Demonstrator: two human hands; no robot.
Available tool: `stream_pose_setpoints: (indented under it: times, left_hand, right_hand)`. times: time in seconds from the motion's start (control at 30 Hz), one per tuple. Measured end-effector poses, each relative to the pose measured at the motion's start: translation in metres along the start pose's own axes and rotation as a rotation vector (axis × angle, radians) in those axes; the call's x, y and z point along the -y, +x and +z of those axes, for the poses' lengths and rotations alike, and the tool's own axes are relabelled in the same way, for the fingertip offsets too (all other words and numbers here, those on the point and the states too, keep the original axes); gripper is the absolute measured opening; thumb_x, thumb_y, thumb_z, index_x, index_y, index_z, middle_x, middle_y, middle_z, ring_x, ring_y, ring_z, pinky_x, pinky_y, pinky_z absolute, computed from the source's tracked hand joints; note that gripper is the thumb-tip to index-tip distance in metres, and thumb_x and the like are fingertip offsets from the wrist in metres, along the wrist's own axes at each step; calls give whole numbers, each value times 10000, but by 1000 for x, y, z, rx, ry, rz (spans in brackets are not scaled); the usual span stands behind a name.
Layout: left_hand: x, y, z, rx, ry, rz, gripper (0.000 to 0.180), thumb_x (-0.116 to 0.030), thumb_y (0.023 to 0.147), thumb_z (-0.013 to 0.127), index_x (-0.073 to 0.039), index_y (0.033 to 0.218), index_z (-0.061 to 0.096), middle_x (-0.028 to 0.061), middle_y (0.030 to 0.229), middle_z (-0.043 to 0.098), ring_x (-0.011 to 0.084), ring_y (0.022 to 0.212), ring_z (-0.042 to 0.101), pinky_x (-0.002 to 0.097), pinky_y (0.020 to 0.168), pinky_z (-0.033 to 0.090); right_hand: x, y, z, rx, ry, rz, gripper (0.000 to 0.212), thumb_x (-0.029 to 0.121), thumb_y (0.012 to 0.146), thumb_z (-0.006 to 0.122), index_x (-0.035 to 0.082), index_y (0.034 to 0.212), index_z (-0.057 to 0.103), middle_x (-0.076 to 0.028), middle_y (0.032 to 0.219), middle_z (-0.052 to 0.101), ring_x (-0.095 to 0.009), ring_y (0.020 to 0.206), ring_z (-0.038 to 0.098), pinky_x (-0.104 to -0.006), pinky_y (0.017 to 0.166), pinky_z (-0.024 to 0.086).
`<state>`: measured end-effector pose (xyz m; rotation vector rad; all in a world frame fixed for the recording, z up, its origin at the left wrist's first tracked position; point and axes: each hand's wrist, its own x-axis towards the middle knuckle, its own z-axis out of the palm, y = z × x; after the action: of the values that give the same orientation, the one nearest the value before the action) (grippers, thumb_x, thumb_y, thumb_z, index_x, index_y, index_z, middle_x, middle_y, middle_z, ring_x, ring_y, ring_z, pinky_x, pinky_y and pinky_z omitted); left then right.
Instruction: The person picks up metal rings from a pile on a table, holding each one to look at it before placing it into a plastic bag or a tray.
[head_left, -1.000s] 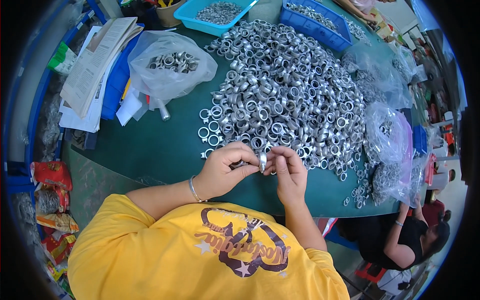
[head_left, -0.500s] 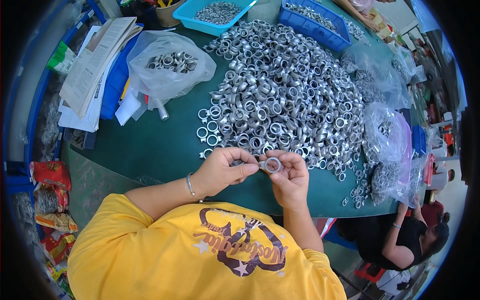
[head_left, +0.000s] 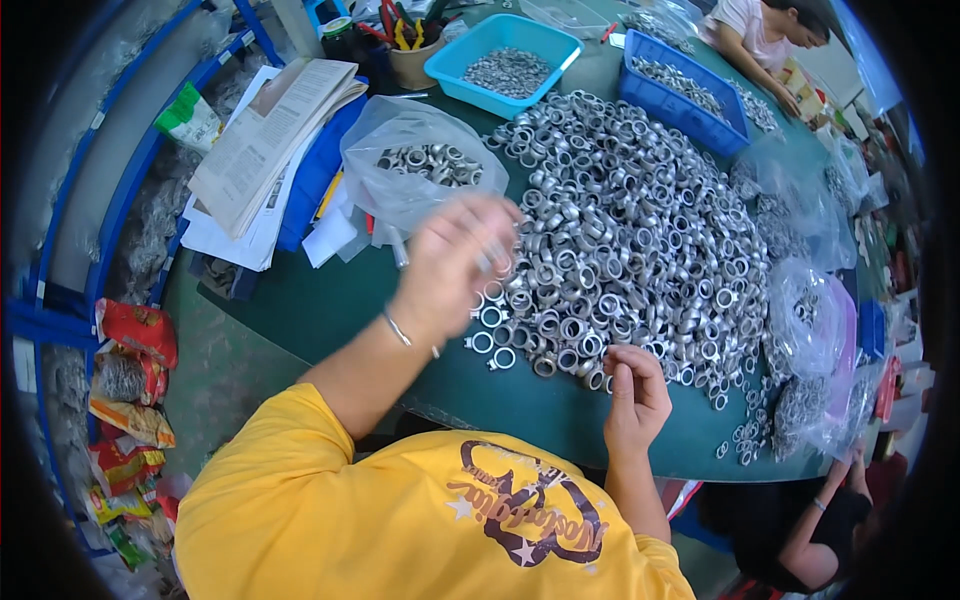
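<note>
My left hand (head_left: 458, 262) is raised over the left edge of a large heap of silver metal rings (head_left: 620, 230), close to a clear plastic bag (head_left: 385, 185). Motion smears its fingers, so whether it holds a ring is unclear. My right hand (head_left: 637, 400) hovers at the heap's near edge, its fingers loosely curled and the thumb a little apart from them. Nothing shows between them. Each ring has a small lug on its side. Several loose rings lie between my hands, and more rings (head_left: 430, 163) fill the bottom of the plastic bag.
Behind the heap stand a light-blue basin (head_left: 503, 70) and a blue tray (head_left: 685, 92) of small metal parts. Papers (head_left: 275, 150) and a tool pot (head_left: 412, 62) are at the left. Filled plastic bags (head_left: 808, 315) line the right. Two other people work nearby.
My hands have parted from the ring they held together. The left hand has swung up toward the plastic bag; the right has moved slightly right. The whole view has shifted.
</note>
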<state>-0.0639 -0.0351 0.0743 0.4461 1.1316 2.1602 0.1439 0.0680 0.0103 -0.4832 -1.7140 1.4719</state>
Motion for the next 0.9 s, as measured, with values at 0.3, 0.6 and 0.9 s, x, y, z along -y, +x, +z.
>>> stream_pose_setpoints:
  times: [0.3, 0.6, 0.9]
  left_hand:
    - [-11, 70, -65, -226, 1024, 519, 170, -80, 776, 636, -8, 929, 630, 88, 886, 620, 193, 824, 577, 299, 768, 449]
    - [53, -14, -6, 288, 939, 645, 112, 46, 738, 619, -5, 838, 613, 81, 839, 583, 142, 689, 552, 231, 591, 445]
    - [75, -36, 0, 316, 868, 122, 127, 24, 766, 629, 2, 891, 620, 56, 903, 564, 84, 678, 545, 197, 590, 449]
  right_hand:
    - [-7, 17, 0, 96, -644, -246, 136, -49, 690, 650, 9, 805, 604, -107, 805, 592, -272, 743, 568, -335, 653, 458]
    - [-18, 33, 18, 123, -982, -211, 191, 227, 657, 723, 84, 633, 600, -48, 658, 540, -238, 652, 522, -359, 583, 359]
    - [-21, 30, 13, 95, -882, -204, 83, 127, 636, 678, 69, 626, 620, -46, 647, 562, -232, 645, 535, -358, 597, 368]
